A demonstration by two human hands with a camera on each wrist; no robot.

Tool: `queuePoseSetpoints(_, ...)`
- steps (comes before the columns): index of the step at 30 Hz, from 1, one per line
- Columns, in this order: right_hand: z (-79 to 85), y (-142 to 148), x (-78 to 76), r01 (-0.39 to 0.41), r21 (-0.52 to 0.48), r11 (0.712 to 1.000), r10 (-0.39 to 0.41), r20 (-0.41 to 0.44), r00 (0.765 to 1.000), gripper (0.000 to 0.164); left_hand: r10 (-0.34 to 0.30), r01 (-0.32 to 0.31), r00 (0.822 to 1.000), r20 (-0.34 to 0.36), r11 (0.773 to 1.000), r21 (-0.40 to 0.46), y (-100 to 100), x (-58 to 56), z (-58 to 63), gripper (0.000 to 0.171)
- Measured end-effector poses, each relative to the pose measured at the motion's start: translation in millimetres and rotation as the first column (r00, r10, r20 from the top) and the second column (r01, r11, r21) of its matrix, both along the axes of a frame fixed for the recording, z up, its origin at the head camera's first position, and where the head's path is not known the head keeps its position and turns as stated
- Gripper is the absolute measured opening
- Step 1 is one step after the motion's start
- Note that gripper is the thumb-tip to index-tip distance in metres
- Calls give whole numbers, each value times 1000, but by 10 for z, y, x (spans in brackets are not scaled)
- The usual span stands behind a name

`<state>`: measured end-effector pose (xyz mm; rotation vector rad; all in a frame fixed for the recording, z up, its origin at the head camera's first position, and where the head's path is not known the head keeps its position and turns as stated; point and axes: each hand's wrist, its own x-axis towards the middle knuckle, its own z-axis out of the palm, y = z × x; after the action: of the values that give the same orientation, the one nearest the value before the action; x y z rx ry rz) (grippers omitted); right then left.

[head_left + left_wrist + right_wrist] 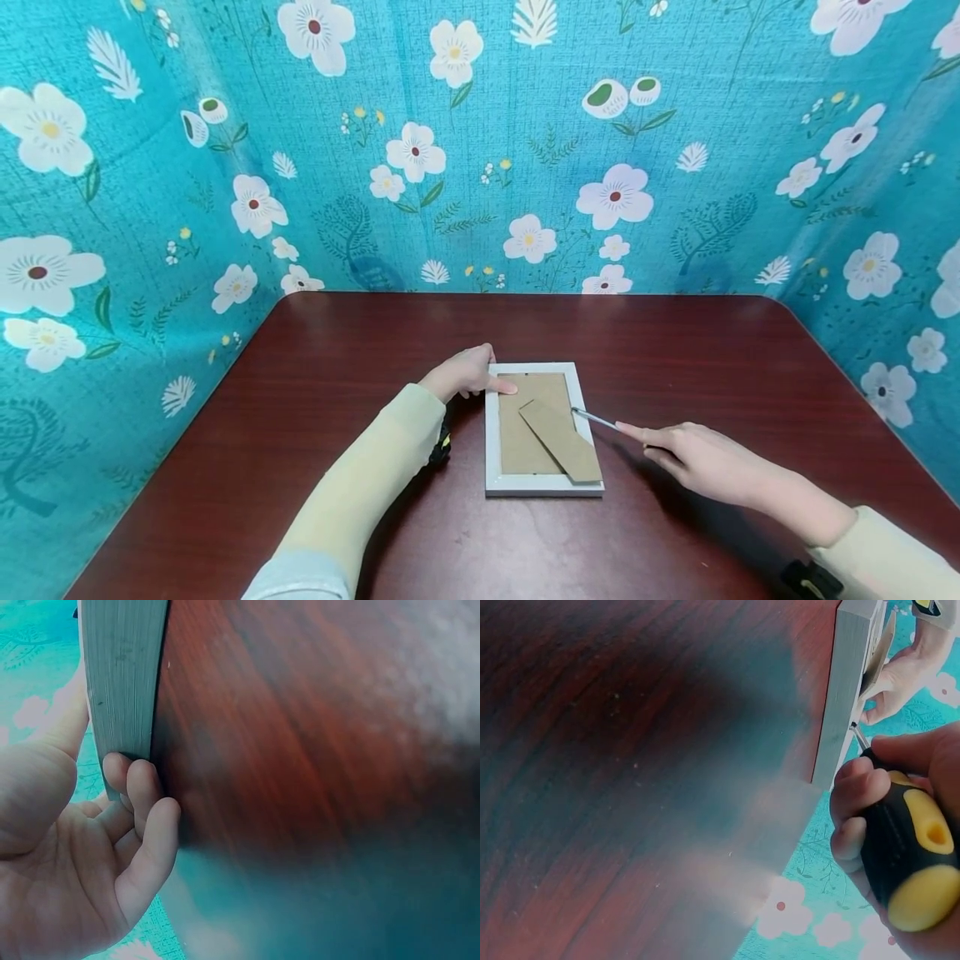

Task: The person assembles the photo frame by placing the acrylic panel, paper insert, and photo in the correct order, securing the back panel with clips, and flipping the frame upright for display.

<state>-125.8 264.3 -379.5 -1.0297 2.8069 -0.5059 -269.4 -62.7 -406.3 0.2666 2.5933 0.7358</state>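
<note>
A picture frame (492, 442) with a white border lies back side up on the table. Its brown backing board (517, 437) shows, with a slanted easel stand (558, 437) on it. My left hand (467, 372) grips the frame's far left corner, thumb on the backing and fingers against the outer edge, as the left wrist view shows. In my right hand (701, 462) is a screwdriver (909, 847) with a black and yellow handle. Its metal shaft (596, 418) reaches the right inner edge of the frame, where the tip meets the border beside the backing.
The dark red-brown wooden table (375, 350) spreads around the frame. A turquoise floral cloth (480, 167) hangs behind the table and along both sides. Dark bands sit on both wrists.
</note>
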Motion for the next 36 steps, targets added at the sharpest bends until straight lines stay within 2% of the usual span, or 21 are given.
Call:
queuePoseSetpoints(9,51,-61,20,-10,115,993,25,-129,991,55,0,0,1000,3,1000,-23,31,10,29,56)
queuePoseSetpoints(16,79,-89,37,-2,185,983,47,-240,970,54,-9,9,1000,-4,1000,-27,43,26,33,56)
queuePoseSetpoints(23,86,-151,47,-15,216,976,73,-264,962,55,7,-7,1000,13,1000,-25,28,17,40,56)
queuePoseSetpoints(27,92,-189,70,-13,259,966,97,-315,944,60,7,-7,1000,4,1000,-23,12,12,37,56)
queuePoseSetpoints(29,88,-181,79,-5,248,969,81,-301,950,60,4,-4,1000,1,1000,-14,10,16,39,56)
queuePoseSetpoints(30,84,-171,80,-3,227,974,66,-271,960,60,2,-2,1000,1,1000,-8,10,19,39,56)
queuePoseSetpoints(33,67,-132,72,24,131,991,-11,-102,995,57,0,0,1000,3,1000,3,11,35,44,55)
queuePoseSetpoints(36,45,-98,46,43,53,998,-45,34,998,55,3,-3,1000,-3,1000,11,9,49,49,54)
